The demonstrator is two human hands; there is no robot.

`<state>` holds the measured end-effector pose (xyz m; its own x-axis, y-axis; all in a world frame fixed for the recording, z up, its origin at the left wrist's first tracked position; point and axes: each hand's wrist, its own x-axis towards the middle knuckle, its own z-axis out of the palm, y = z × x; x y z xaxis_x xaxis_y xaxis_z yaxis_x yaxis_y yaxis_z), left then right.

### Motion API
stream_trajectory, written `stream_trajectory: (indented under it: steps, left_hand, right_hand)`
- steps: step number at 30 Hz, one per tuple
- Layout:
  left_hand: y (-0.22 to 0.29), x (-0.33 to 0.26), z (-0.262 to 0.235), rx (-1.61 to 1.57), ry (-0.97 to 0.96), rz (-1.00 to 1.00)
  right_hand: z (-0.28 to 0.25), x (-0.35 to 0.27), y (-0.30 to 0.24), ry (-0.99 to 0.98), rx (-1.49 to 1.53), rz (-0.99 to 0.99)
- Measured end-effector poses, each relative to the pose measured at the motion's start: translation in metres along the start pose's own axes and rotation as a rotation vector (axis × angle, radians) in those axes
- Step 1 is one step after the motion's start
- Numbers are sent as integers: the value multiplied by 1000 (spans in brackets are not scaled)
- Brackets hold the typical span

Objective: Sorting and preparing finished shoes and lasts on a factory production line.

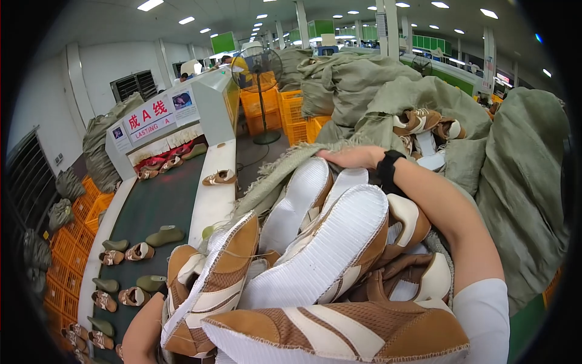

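Observation:
A frayed olive woven sack [267, 182] stands mouth-up right before me, full of brown-and-cream shoe uppers. One shoe upper [339, 330] lies sideways across the front; another upper [212, 285] tilts at the left. White ribbed bottoms show on several, such as the upper [321, 249] in the middle. Reaching round the right side, my right hand [353, 157] is closed on the sack's far rim, its fingertips partly hidden. My left forearm [147, 327] runs up along the left side, and the hand itself is hidden behind the uppers.
At left, a dark green conveyor belt [163, 209] carries uppers and green shoe lasts [165, 236]. A single upper [219, 177] rests on its pale edge. A standing fan [260, 91] and orange crates [294, 109] are beyond. Full sacks [521, 182] crowd the right.

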<state>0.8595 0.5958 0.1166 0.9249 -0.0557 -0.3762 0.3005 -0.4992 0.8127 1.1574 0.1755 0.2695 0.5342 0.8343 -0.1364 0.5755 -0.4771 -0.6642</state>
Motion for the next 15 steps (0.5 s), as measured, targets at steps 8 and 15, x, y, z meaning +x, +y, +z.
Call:
stream_trajectory:
  steps: [8,15]
  left_hand:
    - [-3,-11,2,46,-12,3]
    - [-3,-3,10,86,-61,41]
  right_hand:
    - [-3,2,-15,51,-299,187]
    - [6,11,51,-60,-448,-322]
